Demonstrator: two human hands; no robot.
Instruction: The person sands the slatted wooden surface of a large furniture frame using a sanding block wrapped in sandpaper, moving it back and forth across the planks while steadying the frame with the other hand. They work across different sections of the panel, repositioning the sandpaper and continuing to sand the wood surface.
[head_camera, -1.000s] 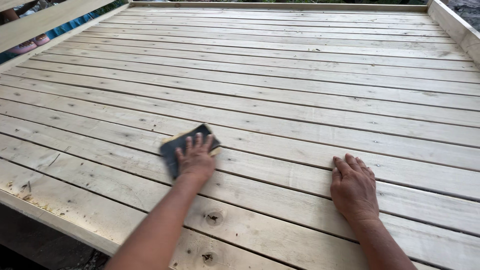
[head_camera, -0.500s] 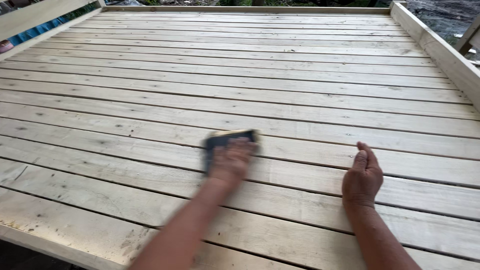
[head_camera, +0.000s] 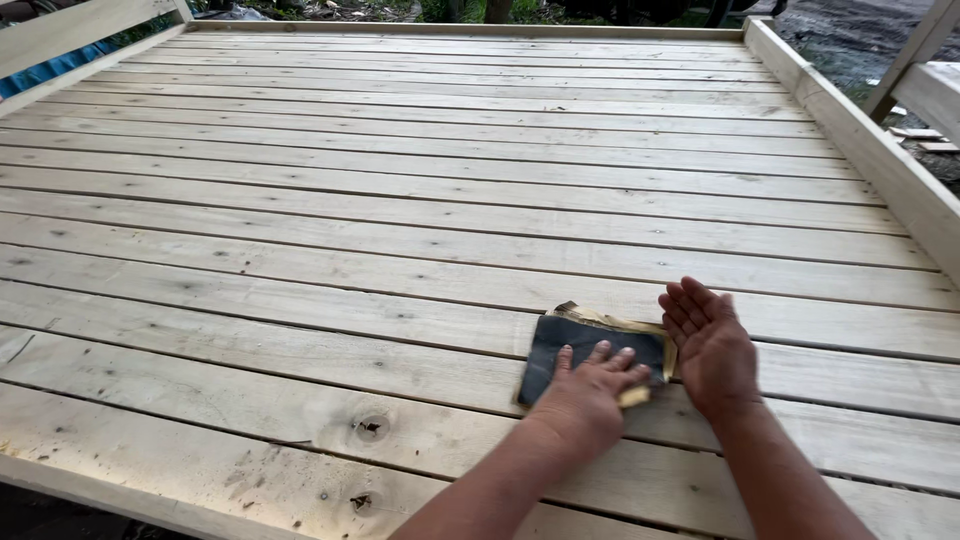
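Pale plank deck (head_camera: 400, 200) under us. Our left hand (head_camera: 590, 395) presses flat on dark sandpaper sheet (head_camera: 580, 345), slid rightward since a second ago; right hand (head_camera: 712, 345), fingers together, now tilted beside sheet's right edge.

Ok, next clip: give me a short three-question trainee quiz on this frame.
1. True or false: the left hand presses flat on the dark sandpaper sheet.
2. Where is the right hand? A) on the side rail B) at the sheet's right edge C) out of view
3. What do the hands and sheet rest on?

Key: 1 true. 2 B. 3 A deck of pale wooden planks.
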